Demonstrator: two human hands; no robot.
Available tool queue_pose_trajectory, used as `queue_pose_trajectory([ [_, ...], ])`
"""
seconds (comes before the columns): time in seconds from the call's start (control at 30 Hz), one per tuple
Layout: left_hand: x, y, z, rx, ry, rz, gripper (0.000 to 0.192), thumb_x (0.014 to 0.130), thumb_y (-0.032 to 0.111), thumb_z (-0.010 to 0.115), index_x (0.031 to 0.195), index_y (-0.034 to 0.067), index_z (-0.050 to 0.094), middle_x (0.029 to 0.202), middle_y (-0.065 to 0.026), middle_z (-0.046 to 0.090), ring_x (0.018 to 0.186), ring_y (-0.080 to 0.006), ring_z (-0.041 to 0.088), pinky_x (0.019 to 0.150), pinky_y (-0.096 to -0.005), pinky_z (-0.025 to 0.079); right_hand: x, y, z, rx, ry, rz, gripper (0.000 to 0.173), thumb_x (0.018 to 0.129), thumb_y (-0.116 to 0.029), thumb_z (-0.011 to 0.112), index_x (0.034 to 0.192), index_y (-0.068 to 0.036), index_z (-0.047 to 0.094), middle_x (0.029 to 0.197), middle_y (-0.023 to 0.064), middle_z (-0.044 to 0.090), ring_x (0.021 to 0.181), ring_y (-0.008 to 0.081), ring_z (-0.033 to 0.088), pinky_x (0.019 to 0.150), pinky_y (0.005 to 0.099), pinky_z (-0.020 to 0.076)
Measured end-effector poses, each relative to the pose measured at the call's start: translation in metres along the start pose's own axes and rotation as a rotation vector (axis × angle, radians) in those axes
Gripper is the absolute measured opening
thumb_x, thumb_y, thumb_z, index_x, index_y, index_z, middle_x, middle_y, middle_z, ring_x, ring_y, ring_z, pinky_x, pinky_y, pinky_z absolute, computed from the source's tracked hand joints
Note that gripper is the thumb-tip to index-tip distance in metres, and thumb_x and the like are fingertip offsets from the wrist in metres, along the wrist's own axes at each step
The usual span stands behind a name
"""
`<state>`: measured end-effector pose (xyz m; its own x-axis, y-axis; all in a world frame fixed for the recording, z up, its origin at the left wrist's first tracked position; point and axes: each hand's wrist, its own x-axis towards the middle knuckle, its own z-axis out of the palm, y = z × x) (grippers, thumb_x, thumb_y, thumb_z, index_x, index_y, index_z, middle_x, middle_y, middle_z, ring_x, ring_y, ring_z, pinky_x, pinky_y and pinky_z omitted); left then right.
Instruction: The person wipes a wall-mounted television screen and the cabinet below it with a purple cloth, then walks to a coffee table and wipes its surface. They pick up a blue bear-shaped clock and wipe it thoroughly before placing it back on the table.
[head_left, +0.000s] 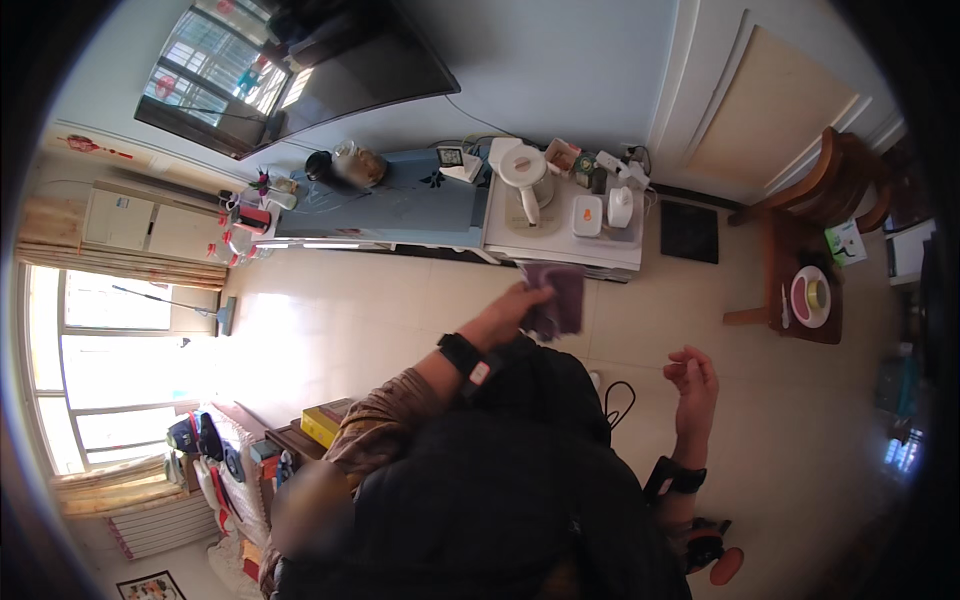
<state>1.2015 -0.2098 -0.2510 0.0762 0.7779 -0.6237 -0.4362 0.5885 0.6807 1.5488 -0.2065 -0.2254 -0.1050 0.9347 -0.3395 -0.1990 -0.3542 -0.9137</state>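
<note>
A folded purple cloth (566, 296) is pinched in my left hand (514, 311), in front of the low cabinet (517, 244). Its lower edge hangs loose and wrinkled. My right hand (691, 375) is out to the right above the tiled floor, with nothing in it and its fingers loosely curled and apart. On the cabinet top beyond the cloth are a white kettle (523, 169) with its handle towards me, a white lidded container (586, 216) and a small white appliance (619, 206). Both wrists wear black straps.
A blue cover (375, 199) lies over the cabinet's left stretch, below a wall-mounted television (360, 82). A wooden chair (780, 255) at right holds a round plate (810, 297). A black floor mat (688, 231) lies beside the cabinet. A yellow box (321, 427) is at lower left.
</note>
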Motion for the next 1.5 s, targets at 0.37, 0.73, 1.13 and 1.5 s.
queue_pose_trajectory([
  [0.37,0.066,-0.052,-0.333,-0.064,0.574,0.16,0.038,0.096,0.025,0.054,0.125,0.0,0.049,0.111,-0.0157,0.063,0.093,-0.0309,0.066,0.073,-0.0468,0.058,-0.032,0.114,-0.075,-0.31,0.426,0.238,0.029,0.098,-0.026,0.053,0.118,-0.005,0.058,0.101,0.0097,0.065,0.079,0.0155,0.063,0.073,0.0287,0.0536],
  [0.73,0.163,-0.028,-0.469,0.23,0.961,0.035,0.043,0.093,0.027,0.057,0.125,-0.001,0.053,0.112,-0.0155,0.063,0.097,-0.0271,0.063,0.079,-0.0401,0.052,-0.085,0.241,0.052,-0.336,0.401,0.657,0.025,0.096,-0.017,0.051,0.115,-0.002,0.057,0.095,0.0174,0.065,0.078,0.0264,0.067,0.069,0.0374,0.0574],
  [1.13,0.236,0.01,-0.527,0.483,1.016,-0.037,0.035,0.099,0.013,0.045,0.133,0.009,0.052,0.132,-0.0041,0.057,0.108,-0.025,0.061,0.089,-0.0352,0.047,0.025,0.366,0.234,-1.25,-0.553,0.422,0.045,0.088,-0.029,0.062,0.125,-0.005,0.052,0.111,0.0221,0.062,0.105,0.0389,0.059,0.086,0.0449,0.0493],
  [1.5,0.338,-0.11,-0.417,1.234,0.541,0.578,0.041,0.081,0.003,0.053,0.12,0.012,0.059,0.147,-0.01,0.039,0.141,-0.0337,0.026,0.115,-0.0517,0.019,0.007,0.433,0.247,-1.473,-0.825,0.185,0.064,0.087,-0.044,0.061,0.14,-0.013,0.044,0.148,0.0306,0.025,0.131,0.0498,0.033,0.105,0.0552,0.0335],
])
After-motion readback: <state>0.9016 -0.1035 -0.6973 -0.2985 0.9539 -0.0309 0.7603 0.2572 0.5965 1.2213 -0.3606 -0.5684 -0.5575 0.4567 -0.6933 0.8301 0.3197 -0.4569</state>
